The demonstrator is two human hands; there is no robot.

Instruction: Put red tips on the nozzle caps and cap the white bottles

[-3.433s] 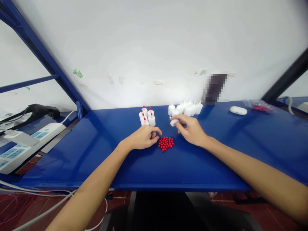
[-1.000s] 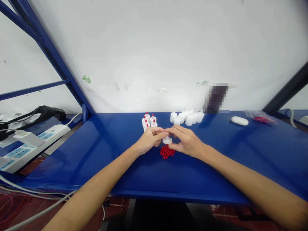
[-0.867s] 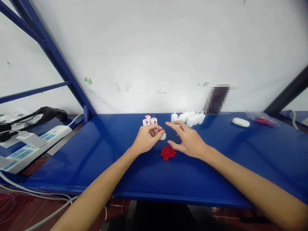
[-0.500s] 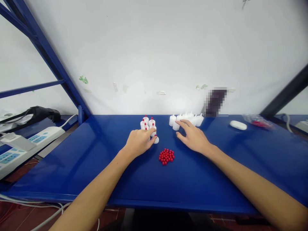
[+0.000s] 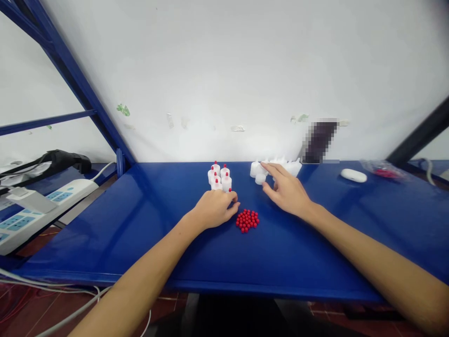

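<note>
Workshop-like place, judging by the blue metal workbench (image 5: 308, 262) and power strip (image 5: 52, 206).

No readable text, labels, brands, numbers or signs anywhere. The white bottles with red caps (image 5: 226, 182) near the middle, the white case (image 5: 353, 175) at about three o'clock and the power strip (image 5: 42, 210) at about nine o'clock show no legible lettering; the dark panel (image 5: 319, 142) at one o'clock is pixelated.

Bright, even light, faint tabletop (image 5: 308, 243) shadows, wide-angle stretching, one pixelated patch (image 5: 318, 142).
</note>
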